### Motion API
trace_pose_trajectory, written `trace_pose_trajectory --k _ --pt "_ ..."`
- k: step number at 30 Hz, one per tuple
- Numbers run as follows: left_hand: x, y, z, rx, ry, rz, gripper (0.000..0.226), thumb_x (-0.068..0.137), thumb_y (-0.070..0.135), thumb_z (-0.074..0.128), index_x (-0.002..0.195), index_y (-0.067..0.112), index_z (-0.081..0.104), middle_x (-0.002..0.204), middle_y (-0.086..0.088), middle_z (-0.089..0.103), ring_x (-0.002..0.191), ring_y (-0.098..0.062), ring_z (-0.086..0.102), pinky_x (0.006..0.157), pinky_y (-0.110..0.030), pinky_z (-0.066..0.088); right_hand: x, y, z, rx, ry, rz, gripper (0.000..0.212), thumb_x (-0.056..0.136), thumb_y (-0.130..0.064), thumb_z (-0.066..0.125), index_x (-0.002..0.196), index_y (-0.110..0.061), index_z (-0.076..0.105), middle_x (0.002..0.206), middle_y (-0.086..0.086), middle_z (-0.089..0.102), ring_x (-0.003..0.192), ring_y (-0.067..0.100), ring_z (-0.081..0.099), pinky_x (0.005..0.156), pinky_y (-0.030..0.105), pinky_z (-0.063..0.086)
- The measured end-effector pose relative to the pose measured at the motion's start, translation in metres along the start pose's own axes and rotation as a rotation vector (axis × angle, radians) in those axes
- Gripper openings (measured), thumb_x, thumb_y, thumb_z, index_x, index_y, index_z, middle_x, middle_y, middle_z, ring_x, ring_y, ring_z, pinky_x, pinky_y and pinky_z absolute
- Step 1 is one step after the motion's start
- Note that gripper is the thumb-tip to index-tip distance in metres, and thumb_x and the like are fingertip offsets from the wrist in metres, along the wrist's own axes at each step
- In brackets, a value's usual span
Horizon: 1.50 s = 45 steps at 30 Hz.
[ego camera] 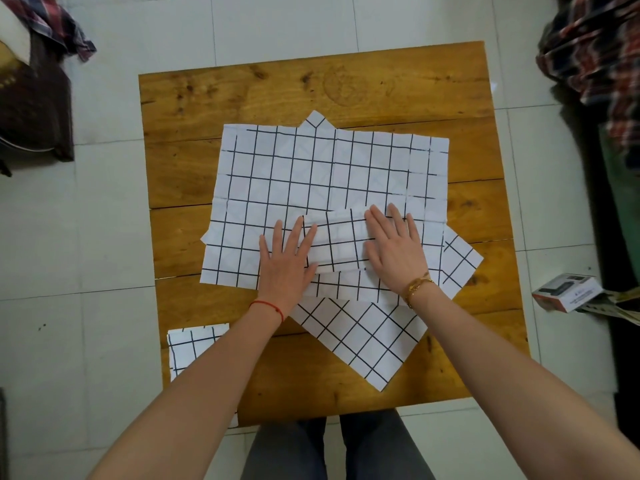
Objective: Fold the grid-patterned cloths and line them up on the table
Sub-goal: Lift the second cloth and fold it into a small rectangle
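Observation:
A small folded grid-patterned cloth (341,242) lies on top of a large flat grid cloth (311,171) in the middle of the wooden table (311,95). My left hand (285,261) rests flat with fingers spread on the folded cloth's left end. My right hand (394,247) presses flat on its right end. Under the large cloth a second spread cloth (360,341) lies turned diagonally, its corners sticking out at the front and right. Another folded grid cloth (190,344) sits at the table's front left corner, partly hidden by my left forearm.
The table stands on a white tiled floor. A small box (566,292) lies on the floor at the right. Plaid clothing (588,50) hangs at the far right, and dark furniture with plaid cloth (38,81) stands at the far left.

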<state>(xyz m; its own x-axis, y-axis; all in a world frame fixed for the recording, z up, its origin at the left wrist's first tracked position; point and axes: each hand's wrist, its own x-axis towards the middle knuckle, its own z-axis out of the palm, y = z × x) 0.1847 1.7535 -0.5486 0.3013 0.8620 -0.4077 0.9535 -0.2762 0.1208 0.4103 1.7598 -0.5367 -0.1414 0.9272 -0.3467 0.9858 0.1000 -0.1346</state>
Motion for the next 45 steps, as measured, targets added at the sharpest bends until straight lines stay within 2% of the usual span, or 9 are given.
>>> trace_pose_trajectory --k 8,13,21,24,27,31,36,39,45 --pt "-0.046 0.001 0.007 -0.032 0.161 0.141 0.05 0.092 0.015 0.057 0.141 0.012 0.044 0.142 -0.008 0.046 0.138 -0.028 0.036 0.114 -0.047 0.032 -0.029 -0.036 0.009 -0.07 -0.046 -0.345 0.052 0.098 -0.031 0.027 0.145 -0.013 0.035 0.151 0.003 0.036 0.141 0.027 0.03 0.115 0.05 0.024" --pt "-0.061 0.008 0.015 -0.004 0.071 0.077 0.058 0.086 0.012 0.063 0.141 0.011 0.045 0.141 -0.01 0.049 0.135 -0.03 0.041 0.111 -0.049 0.036 -0.043 -0.047 0.022 -0.113 -0.13 -0.364 0.053 0.096 -0.031 0.025 0.143 -0.014 0.04 0.149 0.002 0.04 0.138 0.027 0.037 0.113 0.048 0.029" --pt "-0.064 0.017 0.019 0.021 -0.003 -0.002 0.064 0.092 0.016 0.054 0.151 0.015 0.028 0.153 -0.007 0.035 0.144 -0.03 0.027 0.117 -0.051 0.023 -0.066 -0.009 0.025 -0.134 -0.162 -0.26 0.055 0.095 -0.032 0.023 0.143 -0.012 0.042 0.15 0.003 0.039 0.136 0.029 0.039 0.111 0.05 0.032" --pt "-0.064 0.02 0.02 0.006 -0.01 -0.017 0.065 0.093 0.015 0.049 0.152 0.015 0.023 0.155 -0.008 0.029 0.145 -0.03 0.021 0.118 -0.051 0.02 -0.074 0.013 0.026 -0.126 -0.157 -0.197 0.055 0.096 -0.032 0.022 0.144 -0.012 0.04 0.151 0.003 0.038 0.137 0.029 0.038 0.114 0.048 0.025" --pt "-0.064 0.023 0.02 0.015 -0.018 -0.026 0.067 0.092 0.015 0.049 0.153 0.014 0.021 0.156 -0.008 0.028 0.145 -0.031 0.02 0.118 -0.052 0.021 -0.079 0.026 0.026 -0.114 -0.123 -0.18 0.053 0.096 -0.032 0.025 0.14 -0.011 0.045 0.147 0.004 0.044 0.133 0.029 0.042 0.114 0.044 0.02" --pt "-0.065 0.027 0.021 -0.04 0.0 -0.055 0.063 0.092 0.018 0.052 0.15 0.014 0.028 0.152 -0.008 0.032 0.144 -0.03 0.024 0.116 -0.05 0.026 -0.07 0.022 0.016 -0.036 0.06 -0.198 0.045 0.095 -0.029 0.031 0.122 -0.01 0.06 0.126 0.006 0.061 0.116 0.027 0.051 0.101 0.038 0.03" --pt "-0.049 0.04 0.003 -0.436 0.181 -0.334 0.036 0.092 0.023 0.053 0.126 0.015 0.05 0.119 -0.002 0.05 0.107 -0.016 0.049 0.091 -0.033 0.048 -0.02 0.006 -0.012 0.175 0.271 -0.097 0.024 0.094 -0.02 0.046 0.107 -0.011 0.063 0.103 0.005 0.064 0.097 0.026 0.053 0.081 0.037 0.043" --pt "-0.032 0.043 -0.008 -0.625 0.17 -0.599 0.031 0.091 0.032 0.059 0.115 0.014 0.053 0.107 -0.002 0.053 0.094 -0.015 0.048 0.081 -0.03 0.048 0.017 0.0 -0.026 0.235 0.213 -0.062 0.022 0.094 -0.018 0.049 0.11 -0.011 0.062 0.106 0.005 0.063 0.1 0.027 0.051 0.083 0.037 0.041" --pt "-0.01 0.045 -0.008 -0.694 0.128 -0.768 0.03 0.087 0.039 0.066 0.099 0.014 0.056 0.098 -0.002 0.054 0.09 -0.019 0.054 0.079 -0.036 0.052 0.063 -0.002 -0.034 0.182 0.073 -0.114 0.024 0.093 -0.021 0.05 0.114 -0.013 0.06 0.113 0.006 0.06 0.106 0.027 0.047 0.085 0.035 0.037"
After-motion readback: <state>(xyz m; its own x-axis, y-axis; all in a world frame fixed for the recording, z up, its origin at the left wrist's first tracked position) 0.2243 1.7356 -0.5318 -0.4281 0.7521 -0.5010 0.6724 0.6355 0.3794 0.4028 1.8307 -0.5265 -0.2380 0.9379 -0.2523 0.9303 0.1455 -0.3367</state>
